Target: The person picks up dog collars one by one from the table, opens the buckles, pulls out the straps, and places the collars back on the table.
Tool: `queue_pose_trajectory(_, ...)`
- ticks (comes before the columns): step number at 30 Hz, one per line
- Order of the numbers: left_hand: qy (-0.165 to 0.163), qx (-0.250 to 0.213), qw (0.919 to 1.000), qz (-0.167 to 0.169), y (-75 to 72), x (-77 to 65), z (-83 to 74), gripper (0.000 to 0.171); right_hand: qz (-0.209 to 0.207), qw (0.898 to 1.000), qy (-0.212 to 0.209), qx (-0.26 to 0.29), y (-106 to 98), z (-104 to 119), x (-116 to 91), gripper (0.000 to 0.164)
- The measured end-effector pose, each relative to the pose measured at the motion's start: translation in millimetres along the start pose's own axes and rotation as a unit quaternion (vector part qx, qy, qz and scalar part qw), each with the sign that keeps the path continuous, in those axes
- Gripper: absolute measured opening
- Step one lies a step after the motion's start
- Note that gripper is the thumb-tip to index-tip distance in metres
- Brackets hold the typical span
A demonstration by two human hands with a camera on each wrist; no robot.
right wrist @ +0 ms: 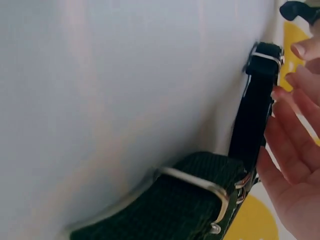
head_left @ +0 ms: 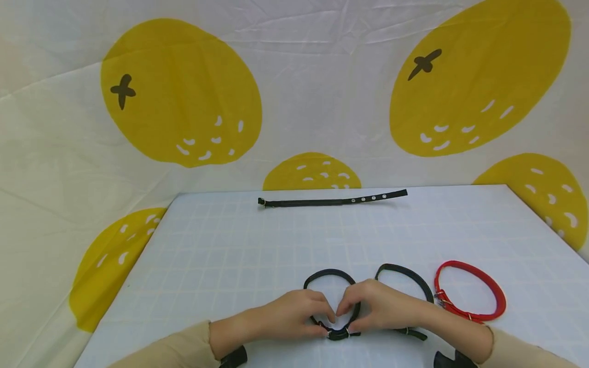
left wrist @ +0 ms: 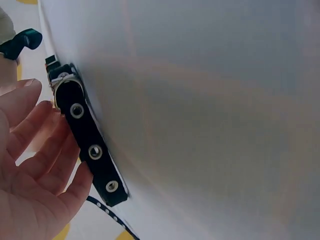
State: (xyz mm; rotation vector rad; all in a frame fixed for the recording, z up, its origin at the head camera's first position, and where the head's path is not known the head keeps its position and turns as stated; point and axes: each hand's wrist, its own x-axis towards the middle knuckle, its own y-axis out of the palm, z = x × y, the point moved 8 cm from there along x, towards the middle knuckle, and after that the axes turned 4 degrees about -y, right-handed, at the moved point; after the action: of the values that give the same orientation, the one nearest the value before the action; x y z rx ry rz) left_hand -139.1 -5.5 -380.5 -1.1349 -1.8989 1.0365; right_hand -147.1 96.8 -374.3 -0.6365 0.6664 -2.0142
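A black pet collar (head_left: pixel 329 272), buckled into a loop, lies on the table in front of me. My left hand (head_left: pixel 294 314) rests at the loop's left side, its thumb by the buckle. From the right, my right hand (head_left: pixel 384 306) reaches over the loop's edge, thumb near the buckle too. In the left wrist view, loosely bent fingers lie along the black collar (left wrist: pixel 95 150) with its metal eyelets. Relaxed fingers of the right hand (right wrist: pixel 300 145) run beside the same collar (right wrist: pixel 252 110) in the right wrist view.
Right of the hands lies a dark green looped collar (head_left: pixel 411 276), partly hidden by my right forearm. Beyond it sits a red looped collar (head_left: pixel 499 301). A black collar (head_left: pixel 322 202) stretches straight near the table's far edge. A patterned cloth (head_left: pixel 322 102) hangs behind the table.
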Motion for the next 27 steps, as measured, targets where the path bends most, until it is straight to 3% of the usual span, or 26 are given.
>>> queue_pose_trajectory(6, 0.018, 0.034, 0.9992, 0.014, 6.9, 2.5, -5.5, 0.017, 0.028, 0.997, -0.031, -0.070, 11.9, 6.7, 3.5, 0.021)
queue_pose_trajectory(13, 0.036, 0.089, 0.9953, 0.011, 9.3, 3.2, -8.7, 0.017, 0.040, 0.979, -0.074, -0.184, 22.2, 12.6, 4.8, 0.019)
queue_pose_trajectory(27, 0.035, 0.100, 0.9943, 0.007, 7.6, 1.8, -8.3, 0.016, 0.023, 0.971, -0.092, -0.217, 22.7, 15.9, 4.5, 0.016)
